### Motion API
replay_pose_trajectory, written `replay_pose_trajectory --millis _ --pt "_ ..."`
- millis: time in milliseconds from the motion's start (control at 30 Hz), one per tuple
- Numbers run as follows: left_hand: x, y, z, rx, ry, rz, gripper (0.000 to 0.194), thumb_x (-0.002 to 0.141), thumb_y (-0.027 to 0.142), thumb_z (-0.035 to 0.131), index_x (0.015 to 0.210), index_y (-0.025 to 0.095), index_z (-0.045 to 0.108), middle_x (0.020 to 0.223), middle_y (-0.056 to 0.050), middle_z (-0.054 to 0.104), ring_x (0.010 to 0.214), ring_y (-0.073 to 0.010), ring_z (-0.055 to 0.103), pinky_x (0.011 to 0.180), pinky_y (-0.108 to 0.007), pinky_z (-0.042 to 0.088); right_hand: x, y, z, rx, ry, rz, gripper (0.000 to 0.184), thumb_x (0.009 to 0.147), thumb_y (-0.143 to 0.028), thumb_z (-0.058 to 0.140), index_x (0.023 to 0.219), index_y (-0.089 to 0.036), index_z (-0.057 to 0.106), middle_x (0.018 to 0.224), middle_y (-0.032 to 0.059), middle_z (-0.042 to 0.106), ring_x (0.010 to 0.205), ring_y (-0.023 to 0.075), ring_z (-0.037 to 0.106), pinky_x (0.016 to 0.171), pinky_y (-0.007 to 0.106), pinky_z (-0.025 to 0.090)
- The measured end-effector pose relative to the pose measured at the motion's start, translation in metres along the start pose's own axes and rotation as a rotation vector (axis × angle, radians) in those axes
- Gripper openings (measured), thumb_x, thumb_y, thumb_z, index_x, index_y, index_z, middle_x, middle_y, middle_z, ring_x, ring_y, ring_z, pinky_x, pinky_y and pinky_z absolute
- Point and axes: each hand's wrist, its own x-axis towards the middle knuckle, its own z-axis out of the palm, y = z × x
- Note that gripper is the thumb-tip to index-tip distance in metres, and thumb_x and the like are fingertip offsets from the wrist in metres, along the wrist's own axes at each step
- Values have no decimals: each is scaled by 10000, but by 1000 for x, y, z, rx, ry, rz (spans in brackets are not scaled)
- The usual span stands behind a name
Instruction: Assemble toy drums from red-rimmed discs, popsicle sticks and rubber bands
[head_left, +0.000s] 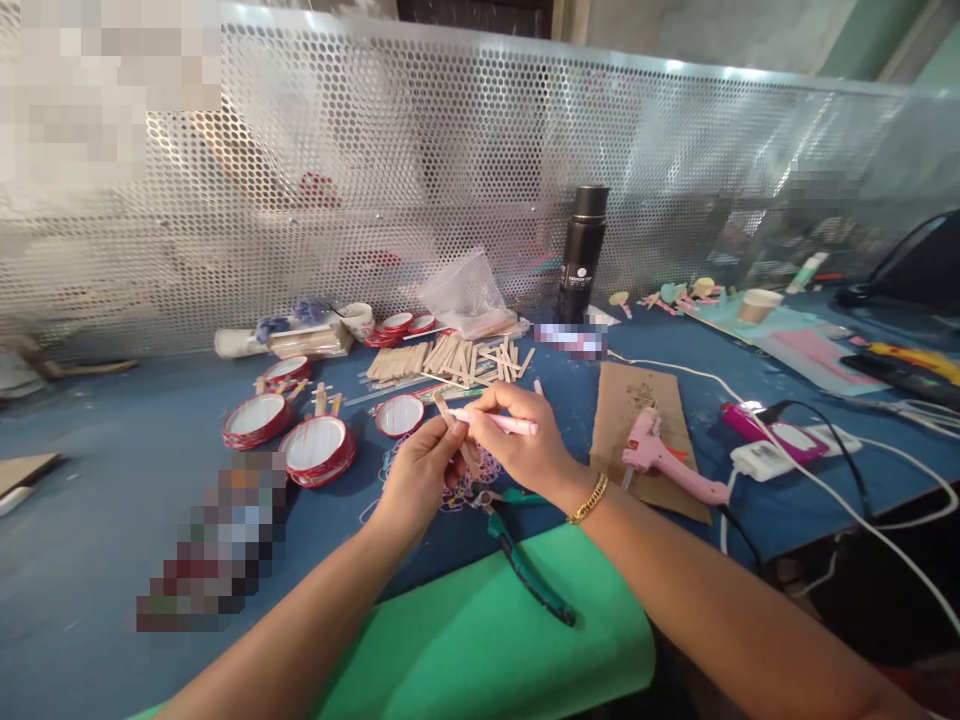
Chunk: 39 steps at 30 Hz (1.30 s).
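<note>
My left hand [421, 468] is closed on a wooden craft stick [471, 458], holding it tilted above the table. In my right hand [525, 440] is a pale pink marker [516, 425], gripped like a pen with its front end at the stick. Coiled thin coloured cords [491, 468] lie beneath both hands. Just below them are pliers [529, 580] with dark green handles, partly over a green sheet [495, 640]. Left of my hands sits a small round red-rimmed disc [400, 415]. Behind them lies a pile of craft sticks [457, 358].
Several red-rimmed round pieces [319, 450] with sticks stand at left. A black bottle [583, 255] is by the perforated metal screen [480, 130]. At right, a pink glue gun [656, 455] rests on cardboard [611, 420], near a power strip [765, 460] and cables.
</note>
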Motion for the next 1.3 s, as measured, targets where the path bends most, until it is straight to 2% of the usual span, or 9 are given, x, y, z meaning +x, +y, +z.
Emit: replay_pose_trajectory --millis 67,233,367,533,700,833,1000,1167,1300 --pt "0 -1 0 3 1 2 516 711 682 781 706 199 600 524 59 529 460 -84 396 441 -218 295 0 0 0 17 -28 2 161 891 -264 623 738 -222 595 627 -36 613 576 130 544 566 252 423" --pt "-1 0 0 8 -7 -3 485 736 656 774 735 197 619 557 42 571 481 -94 434 455 -219 313 1 0 -1 -20 33 -10 164 892 -251 603 731 -222 594 665 -18 641 627 141 575 606 257 447" --pt "-1 0 0 -1 4 4 491 733 653 785 709 201 596 530 58 525 463 -87 400 450 -219 291 0 -1 0 4 -24 9 150 886 -256 625 743 -224 593 637 -32 624 590 136 559 580 255 431" --pt "-2 0 0 3 -1 1 489 738 658 776 719 198 611 552 43 558 479 -96 435 458 -219 313 1 -1 -1 -15 33 -7 162 894 -244 606 735 -217 602 674 -15 640 628 140 573 606 257 441" --pt "-1 -1 0 18 3 13 490 730 659 778 728 198 614 532 58 528 463 -89 398 451 -222 292 0 0 0 3 -19 7 148 884 -254 637 744 -220 602 650 -31 621 600 133 552 580 250 429" --pt "-1 0 0 17 2 6 479 739 649 773 731 196 616 552 42 567 481 -97 430 461 -222 312 0 1 -1 -15 30 -6 166 901 -254 614 739 -220 599 678 -15 647 638 142 577 607 254 449" --pt "-1 0 0 23 12 13 489 731 657 782 726 197 616 529 56 526 463 -90 400 451 -221 297 1 1 0 -6 -19 1 147 891 -259 631 751 -223 604 651 -27 630 607 138 567 590 255 445" --pt "0 -2 0 19 7 8 468 746 642 774 730 197 629 543 41 556 466 -95 425 455 -220 300 1 0 0 -8 32 -12 171 905 -265 621 740 -224 602 681 -11 654 640 147 585 604 260 455" --pt "0 -2 0 23 7 20 474 734 647 780 735 197 632 530 54 527 457 -92 404 446 -222 287 1 -1 0 8 -13 -9 156 890 -254 633 741 -226 598 642 -29 621 600 138 563 582 255 439"
